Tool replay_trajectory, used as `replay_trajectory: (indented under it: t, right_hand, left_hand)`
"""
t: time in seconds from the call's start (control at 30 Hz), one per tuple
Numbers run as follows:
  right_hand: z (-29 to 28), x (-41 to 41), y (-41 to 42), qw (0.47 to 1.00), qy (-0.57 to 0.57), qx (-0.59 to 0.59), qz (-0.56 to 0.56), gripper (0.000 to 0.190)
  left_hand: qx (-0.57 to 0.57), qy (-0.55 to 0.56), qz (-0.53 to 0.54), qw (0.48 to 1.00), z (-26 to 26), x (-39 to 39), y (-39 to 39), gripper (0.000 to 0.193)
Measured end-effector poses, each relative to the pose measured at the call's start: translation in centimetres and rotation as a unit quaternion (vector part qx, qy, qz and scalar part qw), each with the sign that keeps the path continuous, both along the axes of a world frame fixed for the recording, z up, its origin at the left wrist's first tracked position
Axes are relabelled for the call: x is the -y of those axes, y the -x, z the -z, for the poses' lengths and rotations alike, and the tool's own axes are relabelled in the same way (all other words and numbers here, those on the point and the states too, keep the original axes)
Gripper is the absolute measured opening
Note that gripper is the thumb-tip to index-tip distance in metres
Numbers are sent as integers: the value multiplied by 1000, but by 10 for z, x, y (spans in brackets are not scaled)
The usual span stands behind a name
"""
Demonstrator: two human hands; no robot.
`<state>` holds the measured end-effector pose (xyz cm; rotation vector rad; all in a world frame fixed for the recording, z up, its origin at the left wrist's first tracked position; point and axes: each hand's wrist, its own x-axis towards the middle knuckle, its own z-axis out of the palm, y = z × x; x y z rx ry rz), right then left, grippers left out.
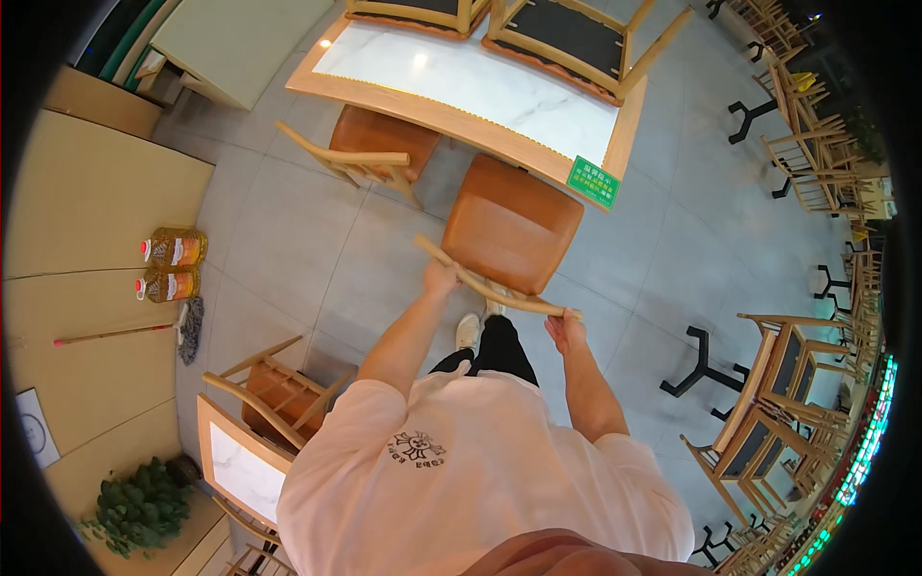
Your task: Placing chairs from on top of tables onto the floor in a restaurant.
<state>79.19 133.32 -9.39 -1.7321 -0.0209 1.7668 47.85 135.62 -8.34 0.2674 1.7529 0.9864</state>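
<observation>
A wooden chair with a brown padded seat [511, 223] stands in front of me, the seat's far edge close to the table. My left hand [441, 278] grips the left part of its curved wooden top rail, and my right hand [566, 331] holds the rail's right end. Beyond it is a table with a white marble-look top and wood edging [461, 119]. Upside-down chairs [562, 36] rest on that table, and a green sign with writing [594, 183] is on its near right corner. Another brown-seated chair [382, 144] stands at the table's left part.
Oil jugs [173, 284] and a mop [189, 331] are by the left wall. Behind on the left, a chair [281, 396] stands at another marble-look table [241, 468], near a potted plant [140, 507]. Tables with stacked chairs [778, 403] line the right side.
</observation>
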Motion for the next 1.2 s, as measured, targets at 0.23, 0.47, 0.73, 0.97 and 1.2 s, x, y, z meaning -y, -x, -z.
replay_trajectory:
  t: [0.23, 0.47, 0.73, 0.97, 1.2]
  right_hand:
    - [-8, -60, 24, 1000, -2, 2, 14, 36]
    - [-7, -113, 40, 1000, 4, 15, 16, 34]
    - [-1, -150, 51, 1000, 8, 8, 22, 33]
    - [-9, -162, 59, 999, 8, 11, 32, 34]
    - [-7, -159, 60, 997, 37, 59, -21, 40]
  left_hand:
    - [5, 23, 26, 999, 6, -59, 27, 32]
    - [-5, 8, -9, 1000, 37, -108, 44, 25]
    - [36, 34, 7, 999, -4, -154, 50, 35]
    - [63, 38, -12, 997, 9, -162, 55, 34]
    - [57, 59, 1, 997, 10, -164, 59, 29]
